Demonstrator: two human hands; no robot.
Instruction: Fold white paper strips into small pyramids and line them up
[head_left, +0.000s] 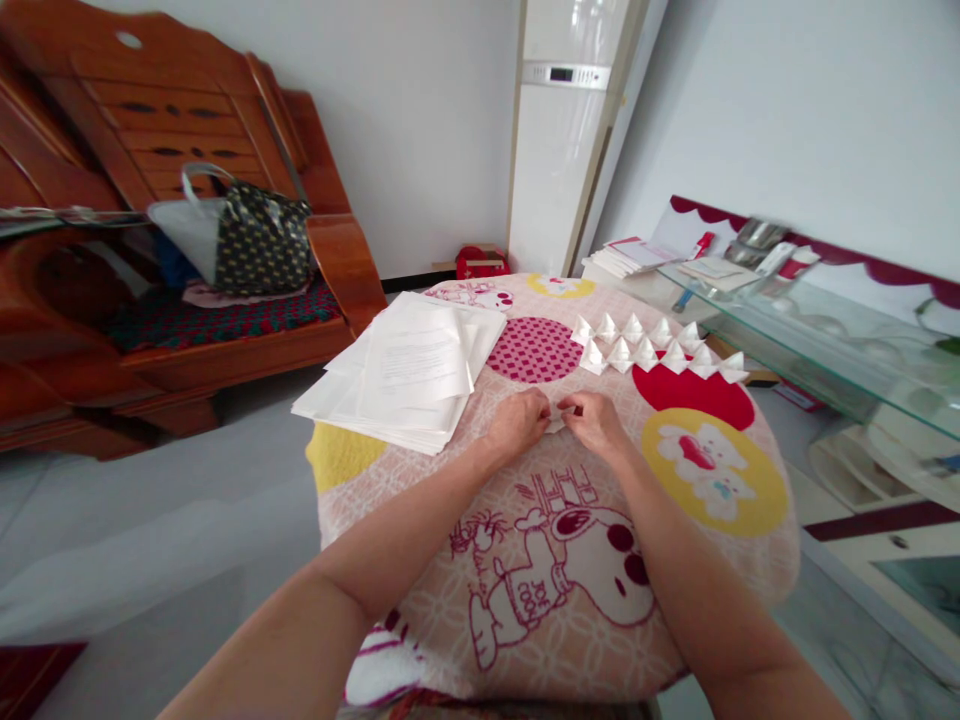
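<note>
Between my two hands is a small folded piece of white paper (555, 424), low over the cloth-covered table. My left hand (520, 420) pinches its left side, and my right hand (592, 420) pinches its right side; the fingers hide most of it. Behind my right hand stand two rows of folded paper boats (645, 352), white and pointed. To the left of my left hand lies a loose stack of paper sheets (409, 375), the top one with printed lines.
A patterned cloth (517, 640) with cartoon figures covers the round table. At right stands a glass-topped cabinet (840, 350) holding papers and cups. A wooden sofa (180, 110) with a dark patterned bag (262, 240) is at left. A tall white air conditioner (559, 160) stands behind.
</note>
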